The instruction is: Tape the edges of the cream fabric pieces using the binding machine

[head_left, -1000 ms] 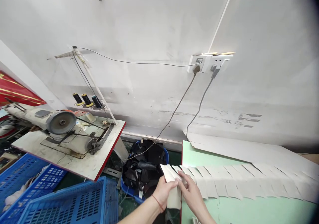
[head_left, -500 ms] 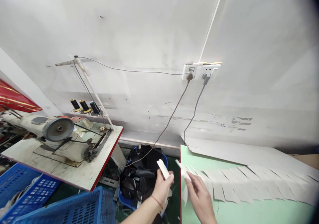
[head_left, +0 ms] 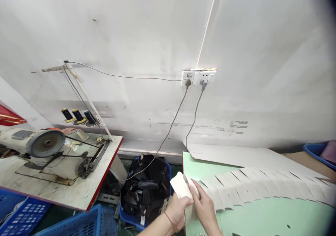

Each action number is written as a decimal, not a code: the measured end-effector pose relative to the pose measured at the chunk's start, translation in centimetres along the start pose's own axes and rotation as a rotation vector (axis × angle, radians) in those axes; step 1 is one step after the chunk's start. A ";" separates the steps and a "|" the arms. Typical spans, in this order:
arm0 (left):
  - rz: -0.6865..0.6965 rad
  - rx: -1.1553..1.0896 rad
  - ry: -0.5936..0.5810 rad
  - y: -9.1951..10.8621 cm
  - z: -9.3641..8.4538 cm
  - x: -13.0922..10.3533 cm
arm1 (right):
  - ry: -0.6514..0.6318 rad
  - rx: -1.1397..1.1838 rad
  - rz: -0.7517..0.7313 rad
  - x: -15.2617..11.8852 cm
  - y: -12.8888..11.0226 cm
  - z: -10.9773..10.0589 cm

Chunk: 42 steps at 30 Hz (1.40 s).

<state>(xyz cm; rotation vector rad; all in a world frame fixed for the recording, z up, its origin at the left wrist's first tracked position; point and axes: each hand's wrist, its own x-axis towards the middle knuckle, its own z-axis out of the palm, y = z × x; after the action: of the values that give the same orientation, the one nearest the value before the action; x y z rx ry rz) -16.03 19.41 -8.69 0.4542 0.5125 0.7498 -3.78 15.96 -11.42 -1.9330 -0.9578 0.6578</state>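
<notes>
My left hand (head_left: 176,210) is closed on a flat off-white piece (head_left: 180,186), thumb on top; whether it is cloth, leather or card I cannot tell. Close beside it, my right hand (head_left: 204,205) pinches another thin pale piece (head_left: 193,185) against its edge. The hands are together over the left edge of a green-topped table (head_left: 265,216). To the right, a long row of similar overlapping pale pieces (head_left: 244,185) lies across the tabletop.
A sewing machine (head_left: 49,159) with thread spools (head_left: 78,116) stands at left. Below are blue crates (head_left: 78,225) and a blue bin holding black scraps (head_left: 151,180). Cords run from the wall sockets (head_left: 198,77). A grey board (head_left: 231,154) lies along the table's back.
My hands have come together, bringing the two pale pieces side by side. The off-white piece in my left hand now shows its broad face. The view has shifted right.
</notes>
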 end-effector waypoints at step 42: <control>-0.076 0.127 0.110 0.5 0.7 1.2 | 0.027 0.039 0.005 -1.5 -1.2 -1.1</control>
<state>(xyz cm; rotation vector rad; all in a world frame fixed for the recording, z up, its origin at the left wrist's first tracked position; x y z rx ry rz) -15.13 20.42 -8.16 0.5105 0.6789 0.6743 -4.28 14.69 -9.74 -1.9055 -0.9173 0.6472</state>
